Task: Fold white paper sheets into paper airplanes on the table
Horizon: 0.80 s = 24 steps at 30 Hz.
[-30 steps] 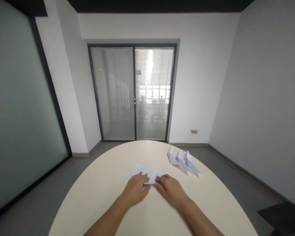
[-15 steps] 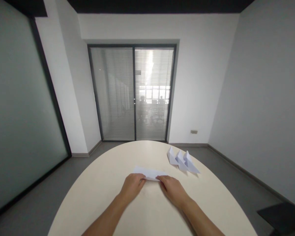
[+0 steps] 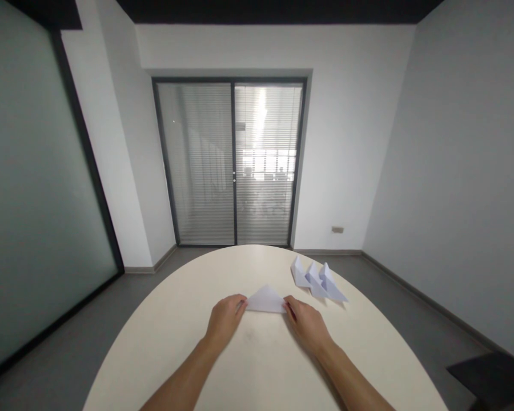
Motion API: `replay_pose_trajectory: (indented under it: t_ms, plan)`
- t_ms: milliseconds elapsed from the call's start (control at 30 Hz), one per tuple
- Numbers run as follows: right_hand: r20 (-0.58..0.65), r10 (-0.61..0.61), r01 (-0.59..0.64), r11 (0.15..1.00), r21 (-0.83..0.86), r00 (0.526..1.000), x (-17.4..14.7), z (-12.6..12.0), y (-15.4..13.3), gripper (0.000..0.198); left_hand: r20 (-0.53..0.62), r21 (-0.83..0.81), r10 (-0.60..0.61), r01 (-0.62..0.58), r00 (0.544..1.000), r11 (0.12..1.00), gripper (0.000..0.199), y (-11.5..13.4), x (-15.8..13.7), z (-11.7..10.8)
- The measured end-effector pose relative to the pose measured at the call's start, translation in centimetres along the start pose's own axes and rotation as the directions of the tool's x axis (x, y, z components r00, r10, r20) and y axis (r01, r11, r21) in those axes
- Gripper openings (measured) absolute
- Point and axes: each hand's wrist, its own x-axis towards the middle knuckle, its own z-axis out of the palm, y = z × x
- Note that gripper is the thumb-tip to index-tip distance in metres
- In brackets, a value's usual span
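Note:
A white folded sheet of paper (image 3: pixel 265 300) in a triangle shape, its point away from me and its long straight edge towards me, is at the middle of the table. My left hand (image 3: pixel 226 319) is closed, its thumb and fingers pinching the left corner. At the right corner, my right hand (image 3: pixel 305 323) pinches the paper the same way. Beyond my right hand, three folded paper boats (image 3: pixel 319 282) stand side by side in a slanting row, close together.
The round cream table (image 3: pixel 167 354) curves away on both sides. Past its far edge is a glass door with blinds (image 3: pixel 265 222). A dark flat surface (image 3: pixel 492 379), perhaps a chair seat, shows at the lower right.
The paper went from a wide strip shape to a triangle pointing away from me. Both hands moved slightly outward to its corners. The paper boats stayed put.

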Motion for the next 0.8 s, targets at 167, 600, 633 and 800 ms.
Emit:
replay_pose_trajectory:
  t_ms: [167,600,633,800]
  plan:
    - [-0.067,0.025,-0.019,0.996,0.087,0.997,0.2,0.1,0.3,0.029,-0.101,-0.084,0.071,-0.08,0.992,0.993,0.022,0.2,0.0,-0.1]
    - [-0.269,0.253,-0.058,0.819,0.571,0.929,1.4,2.1,1.8,0.044,-0.135,-0.249,-0.173,0.136,0.976,0.959,0.03,-0.4,-0.1,0.8]
    - [-0.261,0.252,-0.055,0.811,0.583,0.932,1.4,2.3,1.9,0.045,-0.102,-0.223,-0.189,0.162,0.977,0.961,0.032,-0.4,-0.1,0.8]
    - [-0.195,0.211,-0.056,0.803,0.593,0.958,1.1,3.1,2.3,0.044,0.054,0.028,-0.219,0.218,0.974,0.975,0.036,0.0,-0.5,0.5]
